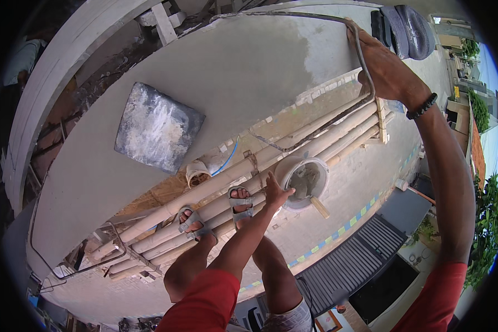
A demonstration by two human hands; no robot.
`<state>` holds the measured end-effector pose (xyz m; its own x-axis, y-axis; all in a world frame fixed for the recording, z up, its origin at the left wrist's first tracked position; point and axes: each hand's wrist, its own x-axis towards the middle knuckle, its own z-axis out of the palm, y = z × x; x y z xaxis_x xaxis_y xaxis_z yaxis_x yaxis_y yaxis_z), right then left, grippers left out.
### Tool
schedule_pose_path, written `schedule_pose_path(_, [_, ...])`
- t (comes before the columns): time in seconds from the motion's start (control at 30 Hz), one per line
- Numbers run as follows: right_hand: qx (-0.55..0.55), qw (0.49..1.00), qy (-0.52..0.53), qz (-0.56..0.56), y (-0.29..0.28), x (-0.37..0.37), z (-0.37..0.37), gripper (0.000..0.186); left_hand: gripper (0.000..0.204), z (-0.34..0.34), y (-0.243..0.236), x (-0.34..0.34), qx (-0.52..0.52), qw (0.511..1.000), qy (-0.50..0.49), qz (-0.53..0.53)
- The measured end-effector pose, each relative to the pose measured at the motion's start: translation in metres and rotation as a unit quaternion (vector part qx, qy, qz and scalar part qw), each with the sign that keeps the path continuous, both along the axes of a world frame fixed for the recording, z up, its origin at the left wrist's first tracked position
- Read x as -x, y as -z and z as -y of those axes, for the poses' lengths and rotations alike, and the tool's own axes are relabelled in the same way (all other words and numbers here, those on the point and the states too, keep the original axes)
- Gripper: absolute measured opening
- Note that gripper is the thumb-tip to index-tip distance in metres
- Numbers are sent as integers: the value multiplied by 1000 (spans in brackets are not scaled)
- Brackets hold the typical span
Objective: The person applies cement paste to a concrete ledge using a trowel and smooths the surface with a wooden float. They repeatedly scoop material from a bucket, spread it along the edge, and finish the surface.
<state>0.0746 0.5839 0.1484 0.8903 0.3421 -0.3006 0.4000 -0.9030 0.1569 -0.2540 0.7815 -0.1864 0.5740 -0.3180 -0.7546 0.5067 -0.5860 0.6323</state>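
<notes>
My right hand (390,69), a dark beaded bracelet at its wrist, is closed around a dark bent rod (365,52) beside the plastered surface (243,61). From there the rod runs left along the far edge and also curves down toward the poles. Lower down, my left hand (275,193) reaches to the rim of a white bucket (325,180), index finger and thumb spread apart, with nothing visible in it. Grey mortar (304,182) lies in the bucket, and a wooden handle (320,207) sticks out over its near rim.
My sandalled feet (240,205) stand on long round poles (216,199) of a scaffold, above paved ground (299,238). A mortar-smeared square board (157,127) lies on the plastered surface. A small container (198,172) stands by the poles. A dark ribbed gate (359,254) lies below right.
</notes>
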Motion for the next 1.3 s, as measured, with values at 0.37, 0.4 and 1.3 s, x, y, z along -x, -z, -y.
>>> schedule_pose_path(0.37, [-82, 992, 94, -34, 0, 6, -1, 75, 76, -128, -107, 9, 15, 998, -49, 30])
schedule_pose_path(0.4, [-78, 991, 103, -39, -2, 7, -6, 75, 73, -142, -118, 7, 23, 998, -62, 23])
schedule_pose_path(1.3, [-290, 945, 124, 85, 3, 72, -258, 56, 50, -354, -264, 64, 3, 901, -415, -127])
